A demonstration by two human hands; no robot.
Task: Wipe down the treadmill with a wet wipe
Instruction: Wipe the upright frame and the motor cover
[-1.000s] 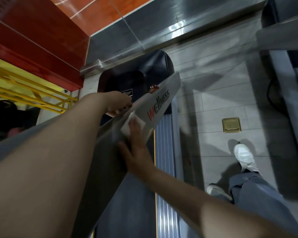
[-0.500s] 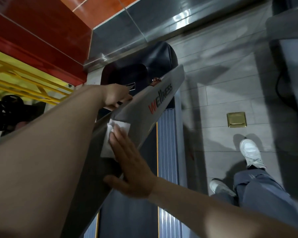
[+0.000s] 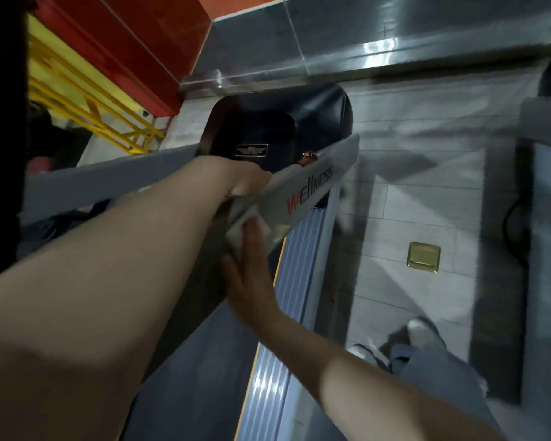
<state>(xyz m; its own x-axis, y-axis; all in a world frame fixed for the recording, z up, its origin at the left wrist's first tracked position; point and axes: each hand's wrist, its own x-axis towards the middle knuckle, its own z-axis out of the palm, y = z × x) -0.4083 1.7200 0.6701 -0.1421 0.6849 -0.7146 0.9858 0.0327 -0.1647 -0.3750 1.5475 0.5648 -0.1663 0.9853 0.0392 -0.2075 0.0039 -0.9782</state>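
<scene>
Grey treadmill rail (image 3: 312, 189): white crumpled wet wipe (image 3: 236, 232) under flat right hand (image 3: 252, 281).

One treadmill (image 3: 312, 189), one white wet wipe (image 3: 236, 232), two bare hands, left (image 3: 248, 183) and right (image 3: 252, 281), two white sneakers (image 3: 422, 334), one brass floor socket (image 3: 423, 257)

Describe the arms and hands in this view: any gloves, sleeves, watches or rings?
Both forearms are bare right up to the frame edge, with no sleeves in view. The left hand and right hand wear no gloves. No watch, band or ring shows on either wrist or on the fingers that can be seen, though motion blur softens fine detail.
</scene>
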